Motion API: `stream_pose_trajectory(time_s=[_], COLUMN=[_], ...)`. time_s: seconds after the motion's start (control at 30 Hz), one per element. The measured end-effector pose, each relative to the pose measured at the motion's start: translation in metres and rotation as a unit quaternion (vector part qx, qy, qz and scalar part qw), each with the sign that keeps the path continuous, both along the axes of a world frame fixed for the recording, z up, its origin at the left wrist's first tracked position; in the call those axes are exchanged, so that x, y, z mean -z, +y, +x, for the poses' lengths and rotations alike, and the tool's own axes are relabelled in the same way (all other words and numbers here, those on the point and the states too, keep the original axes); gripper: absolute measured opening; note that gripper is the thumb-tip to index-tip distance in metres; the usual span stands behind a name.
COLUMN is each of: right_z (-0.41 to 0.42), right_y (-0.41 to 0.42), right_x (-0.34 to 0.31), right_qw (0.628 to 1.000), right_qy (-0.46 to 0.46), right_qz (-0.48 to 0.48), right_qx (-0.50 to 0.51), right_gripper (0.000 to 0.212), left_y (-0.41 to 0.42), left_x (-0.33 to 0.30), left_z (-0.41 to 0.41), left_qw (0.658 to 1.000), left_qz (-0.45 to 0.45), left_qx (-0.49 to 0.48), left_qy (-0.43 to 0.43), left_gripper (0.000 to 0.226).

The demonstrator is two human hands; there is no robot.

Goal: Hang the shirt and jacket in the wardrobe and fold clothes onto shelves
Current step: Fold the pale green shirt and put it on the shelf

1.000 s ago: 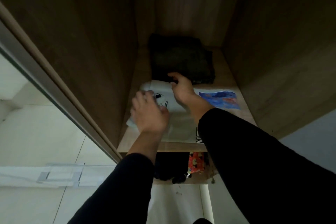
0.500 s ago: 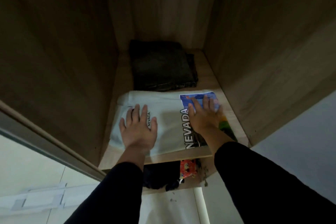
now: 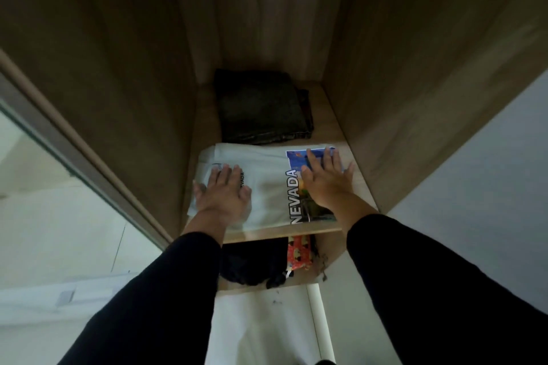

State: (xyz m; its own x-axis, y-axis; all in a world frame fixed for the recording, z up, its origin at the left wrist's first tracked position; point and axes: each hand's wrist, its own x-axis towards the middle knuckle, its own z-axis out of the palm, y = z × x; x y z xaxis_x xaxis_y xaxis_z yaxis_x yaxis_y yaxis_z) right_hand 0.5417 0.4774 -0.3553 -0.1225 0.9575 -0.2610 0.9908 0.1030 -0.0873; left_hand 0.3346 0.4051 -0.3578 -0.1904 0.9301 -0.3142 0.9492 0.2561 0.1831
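The shelf is smooth, matt wood. The white shirt is soft cloth; the dark folded clothes look rougher.

The folded white shirt reads "NEVADA".

Two hands, three folded garments, two shelves.

On the shelf a folded T-shirt lies in front, folded trousers behind it; more clothes sit on the shelf below.
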Motion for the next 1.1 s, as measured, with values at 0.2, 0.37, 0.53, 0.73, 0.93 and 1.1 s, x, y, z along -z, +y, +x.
stream_pose_trajectory(time_s=[0.2,0.37,0.53,0.73,0.93,1.1], right_z=[-0.011,-0.023,-0.046,-0.075,-0.147,-0.21], right_y=[-0.06,-0.11,-0.165,-0.265,-0.383,-0.508], right_x=[-0.065,-0.109,-0.132,-0.143,-0.144,-0.136], right_qw=[0.998,0.995,0.991,0.973,0.934,0.878], right_qy=[-0.002,0.004,0.022,0.036,0.01,-0.001], right_qz=[-0.059,-0.084,-0.084,-0.077,-0.081,-0.094], right_qx=[-0.016,-0.053,-0.102,-0.215,-0.347,-0.469], right_gripper=[0.055,0.055,0.055,0.054,0.056,0.055], left_y=[-0.043,-0.113,-0.199,-0.331,-0.499,-0.645], left_x=[-0.07,-0.102,-0.119,-0.132,-0.137,-0.133], left_z=[0.004,-0.003,-0.012,-0.022,-0.051,-0.068], left_qw=[1.0,0.999,0.993,0.979,0.941,0.891], left_qz=[0.012,0.01,0.049,0.046,0.033,0.027], left_qx=[-0.012,-0.042,-0.104,-0.199,-0.337,-0.453], left_qy=[-0.006,-0.001,0.009,0.023,0.025,0.019], left_gripper=[0.058,0.059,0.059,0.061,0.061,0.061])
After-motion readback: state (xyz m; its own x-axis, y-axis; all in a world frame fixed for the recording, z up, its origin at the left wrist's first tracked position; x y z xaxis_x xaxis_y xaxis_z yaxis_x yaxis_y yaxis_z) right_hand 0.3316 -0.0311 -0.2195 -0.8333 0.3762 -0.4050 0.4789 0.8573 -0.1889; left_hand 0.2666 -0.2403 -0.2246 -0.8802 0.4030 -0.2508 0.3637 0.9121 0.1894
